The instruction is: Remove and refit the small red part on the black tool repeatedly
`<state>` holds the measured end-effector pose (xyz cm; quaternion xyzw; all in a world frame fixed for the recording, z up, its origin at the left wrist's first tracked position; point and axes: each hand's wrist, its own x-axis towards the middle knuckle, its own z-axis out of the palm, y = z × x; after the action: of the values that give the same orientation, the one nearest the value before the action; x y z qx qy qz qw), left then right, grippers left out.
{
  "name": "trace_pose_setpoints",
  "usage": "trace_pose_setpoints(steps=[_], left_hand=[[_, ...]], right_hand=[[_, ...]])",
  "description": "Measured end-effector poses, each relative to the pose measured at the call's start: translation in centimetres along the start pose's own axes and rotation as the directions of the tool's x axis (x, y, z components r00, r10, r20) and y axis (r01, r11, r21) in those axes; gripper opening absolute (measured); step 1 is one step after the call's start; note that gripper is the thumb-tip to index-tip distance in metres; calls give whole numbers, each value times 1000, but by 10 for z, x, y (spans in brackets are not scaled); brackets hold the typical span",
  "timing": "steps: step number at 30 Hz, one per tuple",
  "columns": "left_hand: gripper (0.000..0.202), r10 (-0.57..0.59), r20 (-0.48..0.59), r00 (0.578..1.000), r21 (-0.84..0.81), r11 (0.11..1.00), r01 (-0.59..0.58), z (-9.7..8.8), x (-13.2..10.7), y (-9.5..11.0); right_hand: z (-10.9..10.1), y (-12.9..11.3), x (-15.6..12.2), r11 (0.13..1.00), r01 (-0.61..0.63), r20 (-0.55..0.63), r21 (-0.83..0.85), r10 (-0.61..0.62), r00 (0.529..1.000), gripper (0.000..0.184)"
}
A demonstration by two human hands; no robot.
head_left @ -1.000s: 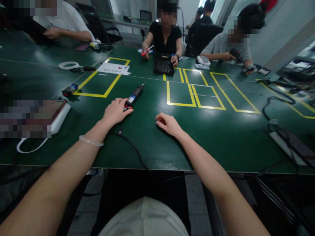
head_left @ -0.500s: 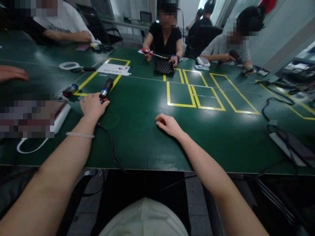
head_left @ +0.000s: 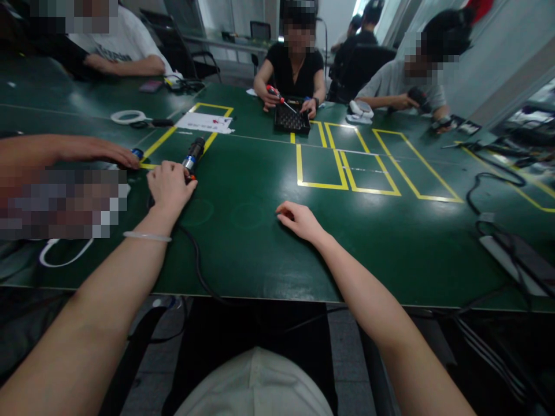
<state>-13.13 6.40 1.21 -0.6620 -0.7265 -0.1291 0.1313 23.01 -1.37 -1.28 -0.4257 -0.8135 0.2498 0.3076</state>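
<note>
My left hand (head_left: 168, 186) is wrapped round a black electric screwdriver (head_left: 194, 155) with a blue band and a silver ring. The tool lies on the green table, its black end pointing away from me; my fingers hide its rear part. A black cord (head_left: 196, 254) runs from near my left wrist over the table's front edge. My right hand (head_left: 299, 221) rests on the table, loosely curled, with a gap between thumb and fingers and nothing in it.
Another person's hand (head_left: 110, 153) reaches in from the left, over a blue-ended tool. Yellow tape outlines (head_left: 323, 186) mark the table (head_left: 260, 260). Across it, a person holds a red screwdriver (head_left: 277, 93) over a black tray (head_left: 291, 128). Cables (head_left: 489, 176) lie at the right.
The other person's hand at the left has reached right, over the blue-ended tool. The person opposite has lowered the red screwdriver's tip into the tray. My hands have barely moved.
</note>
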Motion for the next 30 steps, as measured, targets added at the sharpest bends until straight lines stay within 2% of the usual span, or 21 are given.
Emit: trace_pose_setpoints(steps=[5,8,10,12,14,16,20,24,27,30], left_hand=[[39,-41,-6,999,-119,992,40,-1,0,-3],[40,-55,-58,997,-185,982,44,-2,2,-3],[39,-57,-80,995,-323,946,28,-2,4,3],[36,-39,-10,999,-568,823,26,-4,2,16],[33,34,118,992,-789,610,73,-7,-3,37],[34,163,187,969,-886,454,95,-14,-14,62],[43,379,211,901,-948,303,95,-32,-44,110],[47,533,239,812,-959,258,113,-43,-67,138],[46,608,239,757,-962,252,102,-43,-75,144],[48,638,240,731,-962,256,92,-40,-77,143]], right_hand=[[0,-2,0,1000,-4,8,-5,5,1000,12],[-1,-4,1,1000,-12,11,-12,12,1000,11],[0,-4,1,1000,-12,11,-9,12,1000,11],[0,-3,1,1000,-15,12,10,15,1000,11],[1,-2,1,999,-22,10,41,21,1000,12],[3,-1,1,996,-27,3,81,27,1000,13],[5,-1,2,972,-57,-7,228,60,998,17],[4,-5,4,873,-121,32,473,120,992,28],[5,-8,5,772,-142,73,619,124,990,35],[7,-10,5,695,-162,116,701,113,987,34]])
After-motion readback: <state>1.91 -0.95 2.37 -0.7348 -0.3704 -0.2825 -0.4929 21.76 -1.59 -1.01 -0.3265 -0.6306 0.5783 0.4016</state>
